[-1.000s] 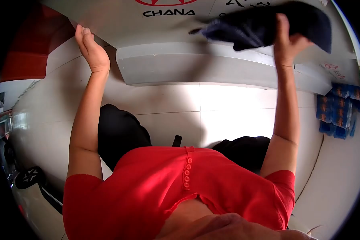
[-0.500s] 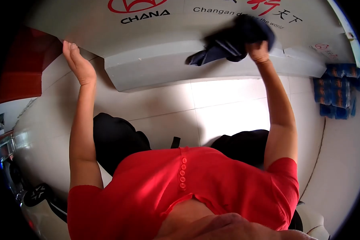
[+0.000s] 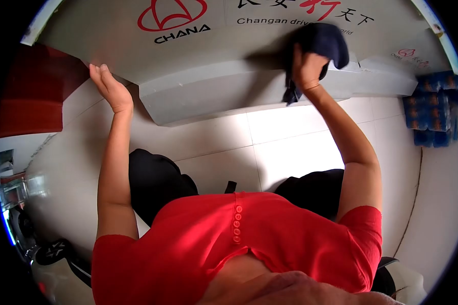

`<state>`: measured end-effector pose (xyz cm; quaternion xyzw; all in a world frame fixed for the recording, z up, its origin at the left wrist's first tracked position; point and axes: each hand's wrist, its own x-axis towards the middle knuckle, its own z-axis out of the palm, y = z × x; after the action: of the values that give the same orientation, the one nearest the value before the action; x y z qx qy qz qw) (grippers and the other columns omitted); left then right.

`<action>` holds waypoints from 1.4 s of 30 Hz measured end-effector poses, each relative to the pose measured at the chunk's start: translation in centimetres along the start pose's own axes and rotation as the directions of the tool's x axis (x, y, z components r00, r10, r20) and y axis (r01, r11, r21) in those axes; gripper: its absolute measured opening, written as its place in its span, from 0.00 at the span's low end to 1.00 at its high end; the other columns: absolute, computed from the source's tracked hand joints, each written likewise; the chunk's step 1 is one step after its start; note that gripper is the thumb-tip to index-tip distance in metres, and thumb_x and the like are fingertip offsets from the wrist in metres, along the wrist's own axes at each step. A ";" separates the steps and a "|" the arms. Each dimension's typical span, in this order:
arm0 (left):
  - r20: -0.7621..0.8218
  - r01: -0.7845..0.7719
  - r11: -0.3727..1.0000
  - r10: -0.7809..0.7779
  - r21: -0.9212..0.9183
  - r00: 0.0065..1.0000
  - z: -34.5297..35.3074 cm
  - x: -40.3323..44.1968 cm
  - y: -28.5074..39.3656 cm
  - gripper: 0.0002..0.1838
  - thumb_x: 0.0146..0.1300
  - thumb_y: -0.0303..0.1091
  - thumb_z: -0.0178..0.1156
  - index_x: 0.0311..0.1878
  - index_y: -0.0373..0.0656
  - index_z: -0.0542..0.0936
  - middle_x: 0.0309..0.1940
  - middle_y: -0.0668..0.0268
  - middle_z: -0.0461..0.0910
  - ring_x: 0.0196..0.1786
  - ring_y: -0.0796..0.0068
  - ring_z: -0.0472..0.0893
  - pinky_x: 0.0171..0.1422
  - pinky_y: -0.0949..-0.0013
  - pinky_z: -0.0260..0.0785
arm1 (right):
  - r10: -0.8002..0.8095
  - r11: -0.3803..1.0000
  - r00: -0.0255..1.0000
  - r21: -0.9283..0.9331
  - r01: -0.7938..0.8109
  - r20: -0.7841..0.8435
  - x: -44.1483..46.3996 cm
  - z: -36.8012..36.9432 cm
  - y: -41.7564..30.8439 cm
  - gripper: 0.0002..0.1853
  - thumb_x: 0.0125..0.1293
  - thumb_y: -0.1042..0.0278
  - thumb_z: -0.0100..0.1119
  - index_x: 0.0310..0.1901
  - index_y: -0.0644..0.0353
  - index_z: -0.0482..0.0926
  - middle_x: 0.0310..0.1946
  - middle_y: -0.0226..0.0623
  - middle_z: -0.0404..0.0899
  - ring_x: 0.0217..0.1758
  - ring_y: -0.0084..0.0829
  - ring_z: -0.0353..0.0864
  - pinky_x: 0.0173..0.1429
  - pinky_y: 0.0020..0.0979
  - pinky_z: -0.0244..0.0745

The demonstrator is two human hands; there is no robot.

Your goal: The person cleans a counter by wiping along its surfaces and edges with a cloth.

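My right hand [image 3: 309,67] grips a dark navy cloth [image 3: 326,41], pressed against the front of a grey counter panel [image 3: 198,61] just below its printed lettering. Part of the cloth hangs down beneath the fingers and covers some of the English words. A red logo [image 3: 173,12] with "CHANA" under it is printed further left on the panel. My left hand [image 3: 112,90] rests at the panel's lower left edge, its fingers stretched out and holding nothing.
A dark red box-like piece [image 3: 35,96] stands at the left of the panel. Blue-wrapped packs [image 3: 432,109] are stacked by the wall on the right. Pale floor tiles [image 3: 219,137] lie below, and a black-and-silver object [image 3: 53,251] is at the lower left.
My right hand has turned and shifted slightly left with the cloth, whose loose end swung from the left to hang downward. My left hand stays at the edge; the view has shifted slightly.
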<state>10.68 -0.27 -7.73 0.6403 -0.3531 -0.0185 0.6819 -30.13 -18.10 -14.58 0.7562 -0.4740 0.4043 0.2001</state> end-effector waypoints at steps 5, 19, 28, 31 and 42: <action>-0.007 0.007 1.000 -0.007 0.003 1.000 0.3 0.0 0.4 0.37 0.77 0.46 0.44 0.77 0.29 0.48 0.78 0.47 0.50 0.80 0.58 0.53 0.82 0.61 0.44 | -0.653 0.741 0.561 0.279 0.610 0.508 -4.6 1.1 -2.3 0.23 0.63 0.61 0.55 0.59 0.61 0.78 0.58 0.42 0.74 0.68 0.42 0.68 0.78 0.54 0.50; 0.013 0.036 0.998 -0.035 -0.049 0.999 0.1 -0.2 0.6 0.36 0.77 0.46 0.43 0.77 0.30 0.48 0.78 0.49 0.50 0.81 0.59 0.51 0.82 0.61 0.43 | -0.198 0.980 0.980 -0.011 0.198 -0.022 9.2 -4.5 -0.7 0.21 0.64 0.65 0.60 0.59 0.59 0.77 0.56 0.48 0.76 0.60 0.48 0.73 0.66 0.51 0.61; 0.006 0.016 1.000 -0.017 0.026 1.000 0.4 -0.4 0.6 0.38 0.77 0.47 0.43 0.78 0.30 0.45 0.79 0.44 0.46 0.81 0.55 0.49 0.83 0.59 0.42 | -0.694 0.713 0.707 0.264 0.650 0.134 2.7 2.0 -7.4 0.15 0.63 0.57 0.56 0.50 0.46 0.82 0.44 0.29 0.81 0.53 0.37 0.78 0.67 0.53 0.59; 0.001 0.011 1.000 -0.012 0.022 1.000 0.2 -0.4 0.2 0.38 0.77 0.47 0.43 0.78 0.30 0.45 0.79 0.45 0.47 0.81 0.56 0.49 0.83 0.59 0.42 | -0.754 0.639 0.392 0.451 0.623 0.527 -0.3 2.1 -8.3 0.12 0.67 0.62 0.50 0.42 0.48 0.84 0.45 0.28 0.82 0.53 0.31 0.80 0.77 0.51 0.54; 0.004 -0.006 0.998 0.006 -0.055 1.000 -0.6 0.1 -0.3 0.33 0.78 0.44 0.42 0.76 0.29 0.54 0.74 0.50 0.60 0.75 0.62 0.62 0.80 0.64 0.50 | -0.503 0.851 0.864 0.184 0.492 0.020 2.9 1.2 2.0 0.31 0.63 0.61 0.59 0.69 0.52 0.71 0.71 0.45 0.66 0.75 0.50 0.63 0.73 0.51 0.61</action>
<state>11.15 0.14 -7.87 0.6202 -0.3558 -0.0276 0.6985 -30.71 -21.47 -13.18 0.8807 -0.2318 0.3524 0.2155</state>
